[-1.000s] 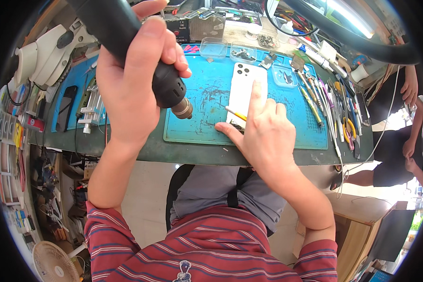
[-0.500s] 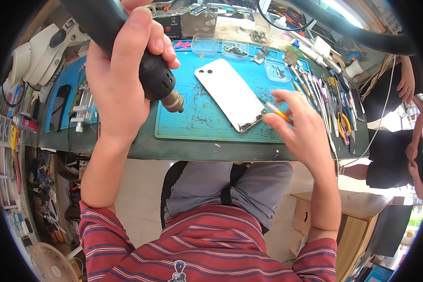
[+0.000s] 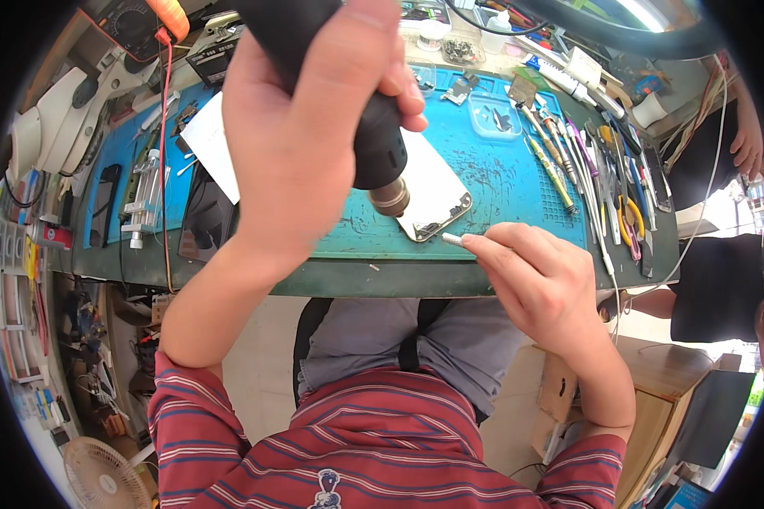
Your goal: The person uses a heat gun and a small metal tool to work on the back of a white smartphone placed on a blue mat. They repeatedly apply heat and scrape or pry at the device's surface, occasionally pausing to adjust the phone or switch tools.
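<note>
My left hand (image 3: 284,157) is wrapped round a black hot-air gun (image 3: 380,140) with a metal nozzle. The nozzle points down over the lower part of a white phone (image 3: 437,182), apart from it as far as I can tell. The phone lies aslant on the blue mat, bare parts showing at its near end; hand and gun hide its upper part. My right hand (image 3: 539,276) is closed on a slim tool with a pale ridged tip (image 3: 455,240), its kind unclear. That tip sits just beside the phone's near right corner.
The blue work mat (image 3: 518,191) carries a clear parts box (image 3: 494,116) at the back. Tweezers and drivers lie at right beside yellow-handled pliers (image 3: 630,222). At left are a dark phone (image 3: 205,216), a metal clamp (image 3: 144,199) and a red cable (image 3: 165,153). Another person's hand (image 3: 745,136) shows far right.
My left hand has carried the hot-air gun rightward, over the phone. My right hand has come lower, its tool now pointing left at the phone's near end. The view has shifted slightly.
</note>
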A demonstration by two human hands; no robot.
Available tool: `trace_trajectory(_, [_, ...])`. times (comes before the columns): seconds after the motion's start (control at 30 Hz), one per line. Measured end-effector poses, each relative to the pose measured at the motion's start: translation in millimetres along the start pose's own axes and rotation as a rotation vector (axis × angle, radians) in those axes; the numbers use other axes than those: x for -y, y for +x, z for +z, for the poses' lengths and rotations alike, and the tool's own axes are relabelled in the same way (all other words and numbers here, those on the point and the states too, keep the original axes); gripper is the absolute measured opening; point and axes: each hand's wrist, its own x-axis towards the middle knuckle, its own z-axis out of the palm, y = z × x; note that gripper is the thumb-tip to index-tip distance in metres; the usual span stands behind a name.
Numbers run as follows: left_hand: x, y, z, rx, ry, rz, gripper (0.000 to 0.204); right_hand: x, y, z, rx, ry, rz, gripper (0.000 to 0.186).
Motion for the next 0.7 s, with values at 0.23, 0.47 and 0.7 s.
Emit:
trace_trajectory(0.23, [21.2, 3.3, 1.2, 0.016, 0.004, -0.001, 0.025, -2.5, -2.4, 7.6, -0.001, 0.059, 0.047, 0.031])
trace_trajectory(0.47, [23.1, 3.5, 0.8, -0.019, 0.025, -0.006, 0.034, -4.2, -1.4, 10.7, 0.02, 0.074, 0.059, 0.029])
trace_trajectory(0.7, [19.1, 4.2, -1.2, -0.002, 0.058, 0.011, 0.038, -3.6, -0.9, 11.8, 0.033, 0.097, 0.075, 0.03])
